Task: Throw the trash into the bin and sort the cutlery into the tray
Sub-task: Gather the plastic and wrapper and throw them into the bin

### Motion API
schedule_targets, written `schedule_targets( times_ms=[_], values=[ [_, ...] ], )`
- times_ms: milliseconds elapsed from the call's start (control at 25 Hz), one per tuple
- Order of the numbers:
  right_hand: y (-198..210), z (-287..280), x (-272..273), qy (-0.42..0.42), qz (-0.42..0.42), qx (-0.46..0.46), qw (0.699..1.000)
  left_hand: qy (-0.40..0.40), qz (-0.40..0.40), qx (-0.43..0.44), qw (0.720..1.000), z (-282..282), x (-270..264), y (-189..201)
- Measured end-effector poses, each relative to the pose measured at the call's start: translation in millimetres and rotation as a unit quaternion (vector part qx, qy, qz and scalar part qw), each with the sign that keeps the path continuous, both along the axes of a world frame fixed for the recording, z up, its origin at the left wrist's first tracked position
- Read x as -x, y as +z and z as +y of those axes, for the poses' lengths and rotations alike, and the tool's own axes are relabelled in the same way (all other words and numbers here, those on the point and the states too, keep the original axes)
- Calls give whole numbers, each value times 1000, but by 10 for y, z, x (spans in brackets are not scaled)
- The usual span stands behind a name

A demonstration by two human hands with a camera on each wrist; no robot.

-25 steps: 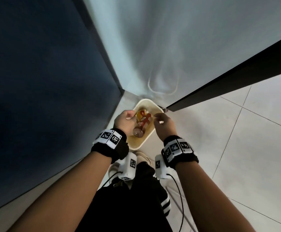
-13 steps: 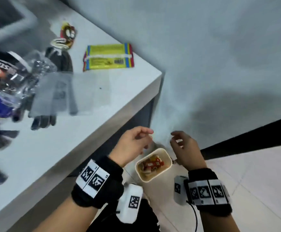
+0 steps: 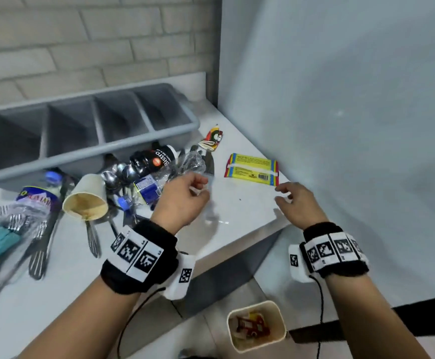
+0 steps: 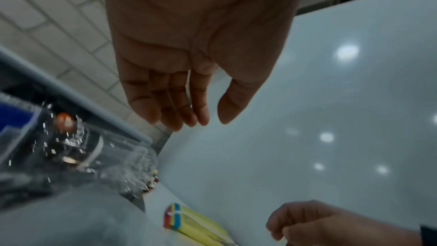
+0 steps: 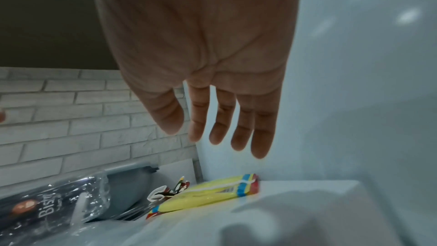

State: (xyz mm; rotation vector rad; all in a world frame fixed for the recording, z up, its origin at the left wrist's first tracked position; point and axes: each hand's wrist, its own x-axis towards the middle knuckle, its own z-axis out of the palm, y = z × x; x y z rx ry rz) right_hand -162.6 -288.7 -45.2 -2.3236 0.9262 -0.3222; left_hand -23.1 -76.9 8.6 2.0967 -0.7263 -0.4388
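My left hand [image 3: 200,189] hovers empty over the white table [image 3: 237,211], its fingers loosely curled, beside a crushed clear bottle [image 3: 169,172]. In the left wrist view the left hand [image 4: 201,119] holds nothing. My right hand [image 3: 282,193] is open and empty at the table's right corner, just short of a yellow wrapper [image 3: 251,168]; the right wrist view shows the right hand [image 5: 212,137] spread above the yellow wrapper [image 5: 205,194]. The grey four-compartment cutlery tray [image 3: 86,149] stands at the back. The cream bin [image 3: 278,314] sits on the floor below, with trash inside.
Left of my hands lie a black Bistro cup [image 3: 154,159], a paper cup [image 3: 85,200], a labelled bottle [image 3: 38,200], spoons [image 3: 112,174] and forks [image 3: 40,244]. A small crumpled wrapper [image 3: 211,138] lies by the tray's end. A pale wall bounds the right side.
My view swung up from the bin to the table. Both hands rose from above the bin to the table's right corner, empty.
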Motion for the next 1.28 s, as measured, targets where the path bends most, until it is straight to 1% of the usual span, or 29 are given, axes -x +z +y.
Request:
schedule_targets(
  times_ms=[80, 120, 200, 280, 360, 480, 560, 680, 800, 880, 960, 1040, 1200, 1280],
  values=[
    [15, -81, -302, 9, 13, 24, 1000, 12, -79, -58, 995, -33, -185, 36],
    [12, -113, -425, 15, 22, 41, 999, 20, -113, -92, 989, -54, -275, 32],
    [-25, -189, -611, 27, 55, 64, 996, 39, -156, -182, 970, -86, -426, 5],
    [-98, -285, -755, 39, 106, 85, 990, 54, -164, -278, 945, -95, -562, -36],
    [-192, -374, -866, 48, 151, 112, 981, 55, -159, -335, 927, -89, -680, -94],
    [-292, -418, -921, 27, 218, 110, 969, 29, -155, -377, 913, -88, -810, -180],
    [-298, -422, -959, 11, 255, 112, 960, 17, -171, -396, 902, -79, -878, -239],
    [-265, -422, -1013, 2, 262, 121, 958, 16, -192, -382, 904, -36, -953, -305],
    [-252, -453, -1075, 1, 285, 82, 955, 17, -209, -363, 908, 6, -998, -320],
    [-264, -463, -1093, -18, 283, 65, 957, 28, -200, -345, 917, 26, -1012, -290],
    [-271, -481, -1087, -41, 243, 46, 968, 29, -188, -320, 928, 40, -1020, -248],
    [-267, -485, -1050, -73, 181, 9, 981, 21, -187, -291, 938, 51, -1014, -205],
    [-207, -435, -948, -115, 100, -7, 988, -17, -155, -234, 960, 36, -931, -91],
    [-133, -355, -855, -140, 13, -13, 990, -46, -141, -202, 968, 4, -852, -23]
  ],
)
